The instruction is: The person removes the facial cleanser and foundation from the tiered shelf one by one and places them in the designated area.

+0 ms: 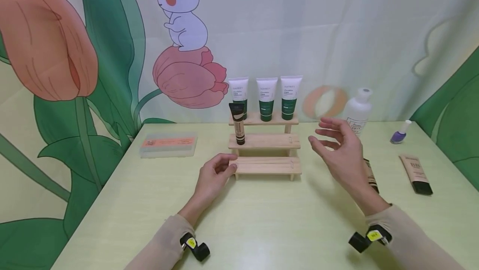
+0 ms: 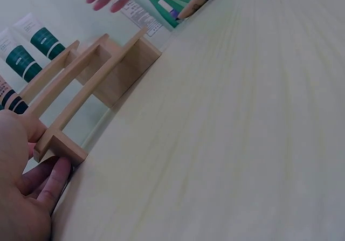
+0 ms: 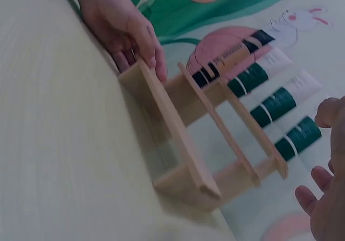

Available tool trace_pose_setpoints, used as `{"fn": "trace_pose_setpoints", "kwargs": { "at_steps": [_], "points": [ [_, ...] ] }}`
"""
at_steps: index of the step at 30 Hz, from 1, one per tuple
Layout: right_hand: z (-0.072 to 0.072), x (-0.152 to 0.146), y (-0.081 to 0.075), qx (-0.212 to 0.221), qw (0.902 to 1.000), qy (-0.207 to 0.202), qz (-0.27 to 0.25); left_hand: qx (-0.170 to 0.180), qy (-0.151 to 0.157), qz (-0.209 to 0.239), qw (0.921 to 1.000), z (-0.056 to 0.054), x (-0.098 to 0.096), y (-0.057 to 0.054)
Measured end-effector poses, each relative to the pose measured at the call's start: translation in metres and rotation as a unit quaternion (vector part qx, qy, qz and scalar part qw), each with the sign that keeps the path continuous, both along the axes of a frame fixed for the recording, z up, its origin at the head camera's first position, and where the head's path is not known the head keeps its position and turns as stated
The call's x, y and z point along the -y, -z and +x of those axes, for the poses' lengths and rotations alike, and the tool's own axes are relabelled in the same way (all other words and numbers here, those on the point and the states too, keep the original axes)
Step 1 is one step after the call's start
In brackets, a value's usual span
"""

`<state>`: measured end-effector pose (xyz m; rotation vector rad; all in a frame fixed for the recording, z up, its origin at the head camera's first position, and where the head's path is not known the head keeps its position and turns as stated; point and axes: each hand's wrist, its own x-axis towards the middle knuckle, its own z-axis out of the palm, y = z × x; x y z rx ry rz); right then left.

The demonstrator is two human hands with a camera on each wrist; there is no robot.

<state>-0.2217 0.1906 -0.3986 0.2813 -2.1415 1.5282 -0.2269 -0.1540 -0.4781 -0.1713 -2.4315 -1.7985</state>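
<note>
A three-step wooden display rack (image 1: 264,166) stands on the table. My left hand (image 1: 212,180) grips the left end of its lowest step, thumb on top and fingers at the end leg (image 2: 63,148). Three white-and-green squeeze tubes (image 1: 266,99) stand on the top step. A beige tube with a black cap (image 1: 238,124) stands at the left of the middle step, overlapping one of them. To the right of the rack my right hand (image 1: 342,149) is raised with loosely bent fingers, holding nothing. Behind its wrist another black-and-beige tube (image 1: 369,175) is partly hidden.
At the right are a white bottle (image 1: 357,114), partly covered by my right hand, a purple nail polish bottle (image 1: 400,133) and a beige BB cream tube (image 1: 415,174). On the left lies a flat translucent case (image 1: 168,144). A printed curtain (image 1: 262,25) hangs behind the table.
</note>
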Motion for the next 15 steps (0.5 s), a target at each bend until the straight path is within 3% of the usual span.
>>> {"fn": "trace_pose_setpoints", "kwargs": {
  "at_steps": [9,15],
  "points": [
    [-0.019,0.058,-0.009,-0.036,0.9931,-0.083,-0.075,0.0,0.002,0.007,1.0,-0.001,0.001,0.001],
    [-0.026,0.088,-0.013,-0.033,0.9886,-0.108,-0.099,-0.007,0.004,0.004,1.0,-0.001,0.002,0.001]
  ]
}}
